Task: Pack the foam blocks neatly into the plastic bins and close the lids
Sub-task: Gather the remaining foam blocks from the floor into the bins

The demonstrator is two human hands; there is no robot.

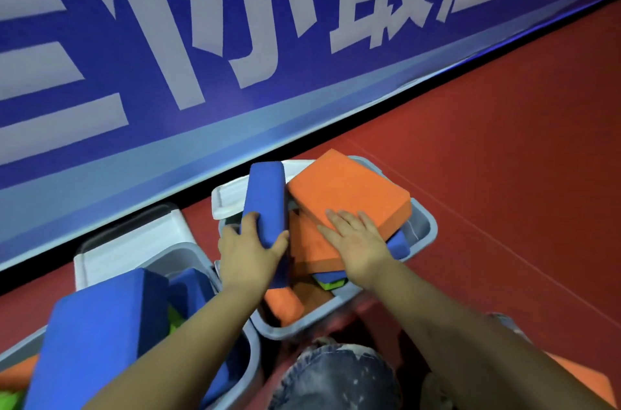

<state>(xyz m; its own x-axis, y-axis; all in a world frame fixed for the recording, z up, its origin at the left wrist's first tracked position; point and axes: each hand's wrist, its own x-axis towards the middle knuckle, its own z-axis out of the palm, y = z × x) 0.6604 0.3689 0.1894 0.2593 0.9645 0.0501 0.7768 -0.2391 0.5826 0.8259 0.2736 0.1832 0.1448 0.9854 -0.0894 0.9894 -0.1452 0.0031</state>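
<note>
The left hand [247, 253] had its fingers curled round an upright blue foam block [266, 204] at the left side of the far grey bin [424, 231]. The right hand [358, 243] lay flat, fingers released, pressing a tilted orange block [346, 188] that stuck up above the rim. Its white lid [230, 198] hung open at the far left. A second bin [250, 359], near left, held another blue block [97, 332], on the red floor [504, 157].
</note>
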